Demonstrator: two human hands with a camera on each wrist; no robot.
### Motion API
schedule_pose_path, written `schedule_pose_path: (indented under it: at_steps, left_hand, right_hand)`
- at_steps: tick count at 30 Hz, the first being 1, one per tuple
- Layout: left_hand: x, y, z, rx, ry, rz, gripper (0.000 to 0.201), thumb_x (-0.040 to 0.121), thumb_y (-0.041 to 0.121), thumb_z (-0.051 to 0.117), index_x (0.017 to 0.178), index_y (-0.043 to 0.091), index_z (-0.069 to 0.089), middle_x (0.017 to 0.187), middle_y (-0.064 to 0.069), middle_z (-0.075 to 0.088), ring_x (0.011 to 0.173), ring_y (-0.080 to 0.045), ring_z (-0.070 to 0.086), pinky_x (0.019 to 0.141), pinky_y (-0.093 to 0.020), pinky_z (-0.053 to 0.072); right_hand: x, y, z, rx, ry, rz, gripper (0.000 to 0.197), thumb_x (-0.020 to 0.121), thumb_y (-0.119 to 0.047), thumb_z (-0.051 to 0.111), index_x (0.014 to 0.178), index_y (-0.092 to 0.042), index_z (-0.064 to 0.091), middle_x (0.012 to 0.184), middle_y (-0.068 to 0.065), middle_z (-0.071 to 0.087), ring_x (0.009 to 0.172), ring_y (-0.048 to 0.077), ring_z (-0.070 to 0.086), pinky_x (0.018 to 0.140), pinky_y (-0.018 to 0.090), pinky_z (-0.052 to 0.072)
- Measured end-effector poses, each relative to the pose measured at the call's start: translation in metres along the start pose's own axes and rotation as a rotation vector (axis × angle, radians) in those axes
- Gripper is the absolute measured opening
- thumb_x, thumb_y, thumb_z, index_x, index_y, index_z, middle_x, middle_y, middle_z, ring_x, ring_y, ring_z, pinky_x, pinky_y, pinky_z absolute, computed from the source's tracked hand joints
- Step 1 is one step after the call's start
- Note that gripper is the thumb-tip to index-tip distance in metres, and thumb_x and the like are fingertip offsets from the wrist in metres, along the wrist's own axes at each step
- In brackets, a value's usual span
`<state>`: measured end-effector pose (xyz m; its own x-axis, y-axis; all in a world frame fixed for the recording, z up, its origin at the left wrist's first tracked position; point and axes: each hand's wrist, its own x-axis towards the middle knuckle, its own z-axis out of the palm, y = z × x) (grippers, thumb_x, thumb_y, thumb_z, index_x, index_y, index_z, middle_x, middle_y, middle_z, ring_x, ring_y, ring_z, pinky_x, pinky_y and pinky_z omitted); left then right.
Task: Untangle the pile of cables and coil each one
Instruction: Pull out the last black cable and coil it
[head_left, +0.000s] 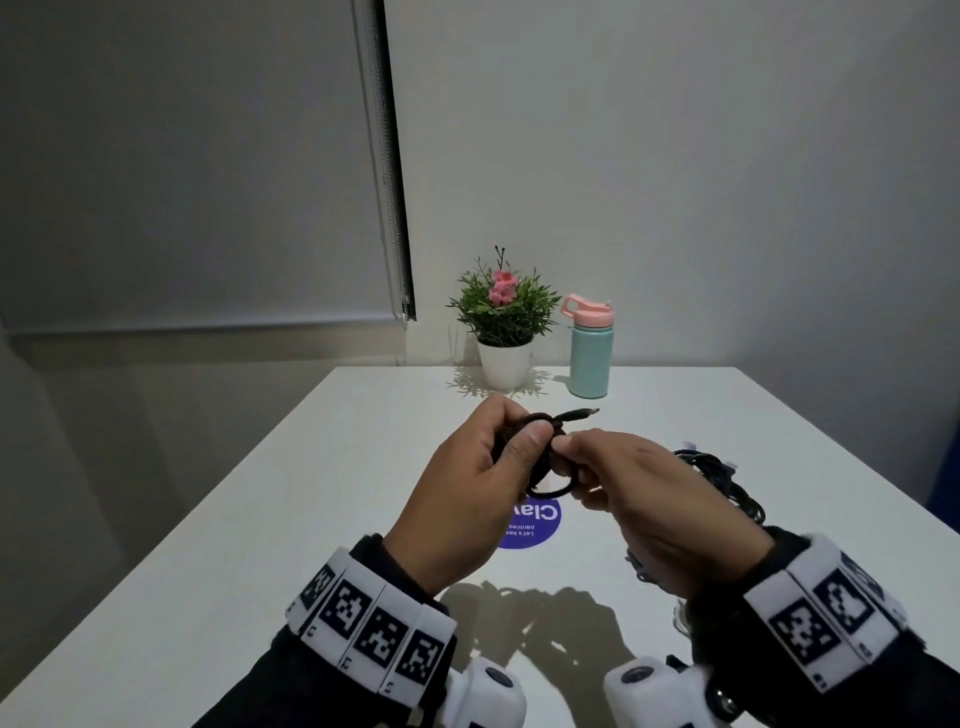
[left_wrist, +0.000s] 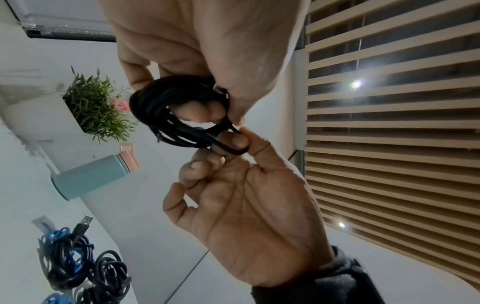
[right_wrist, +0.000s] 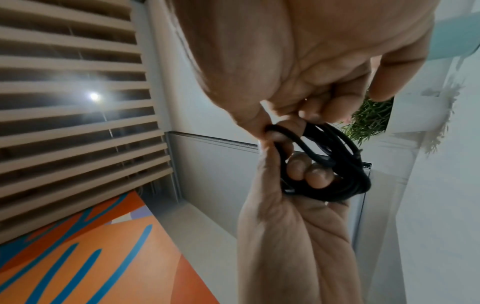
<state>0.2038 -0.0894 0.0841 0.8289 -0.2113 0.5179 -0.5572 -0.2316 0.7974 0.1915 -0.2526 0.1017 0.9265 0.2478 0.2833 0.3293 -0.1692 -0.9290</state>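
I am holding a small black cable coil (head_left: 540, 447) in the air above the white worktop (head_left: 311, 493), just over the round purple sticker (head_left: 535, 522) lying at the middle of the surface. My left hand (head_left: 467, 493) is gripping the coil from its 9 o'clock side, thumb pressing over the wound loops and fingers curling behind them. In the left wrist view two of my fingertips are showing through the hole of the coil (left_wrist: 176, 113). My right hand (head_left: 649, 499) is meeting it from 3 o'clock, pinching one loose loop of the same cable between thumb and forefinger at the coil's lower edge, with the other fingers curling loosely. A short free end with a plug is sticking out of the coil toward 2 o'clock.

At about 3 o'clock on the worktop, partly hidden behind my right wrist, more dark cables (head_left: 727, 483) are lying in a bundle; the left wrist view is showing them as black and blue cables (left_wrist: 67, 259) heaped together with a USB plug (left_wrist: 84, 223) poking up.

At 12 o'clock, along the far edge by the wall, a potted plant (head_left: 504, 317) with pink flowers is standing just beside a teal bottle (head_left: 591, 353) with a pink lid, the two apart. Both my wrists are wearing bands printed with black-and-white markers.
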Motion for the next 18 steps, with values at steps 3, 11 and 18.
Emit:
schedule_pose_path:
  at_steps: [3, 11, 18]
  left_hand:
    - [-0.001, 0.001, -0.001, 0.086, 0.002, 0.030, 0.019, 0.102, 0.038, 0.052, 0.095, 0.020, 0.055, 0.075, 0.013, 0.062, 0.067, -0.007, 0.056, 0.065, -0.028, 0.050]
    - [0.003, -0.002, -0.007, 0.147, 0.054, 0.011, 0.021, 0.105, 0.036, 0.047, 0.094, 0.020, 0.054, 0.068, 0.020, 0.058, 0.060, -0.001, 0.052, 0.053, -0.017, 0.043]
    - [0.008, 0.002, -0.011, -0.593, 0.064, -0.247, 0.032, 0.093, 0.044, 0.062, 0.075, 0.018, 0.060, 0.058, 0.007, 0.030, 0.047, -0.010, 0.025, 0.051, -0.021, 0.032]
  right_hand:
    - [0.001, 0.000, -0.005, 0.029, -0.106, 0.016, 0.039, 0.098, -0.032, 0.052, 0.062, -0.025, 0.065, 0.066, -0.015, 0.061, 0.064, -0.001, 0.056, 0.065, 0.011, 0.046]
    - [0.005, 0.002, -0.011, 0.077, -0.057, -0.051, 0.033, 0.098, -0.031, 0.056, 0.070, -0.014, 0.054, 0.055, -0.005, 0.043, 0.052, 0.011, 0.037, 0.055, 0.026, 0.034]
    - [0.009, 0.007, -0.021, -0.276, 0.156, -0.338, 0.011, 0.096, -0.027, 0.059, 0.089, -0.024, 0.067, 0.066, -0.016, 0.060, 0.057, 0.004, 0.049, 0.056, 0.016, 0.039]
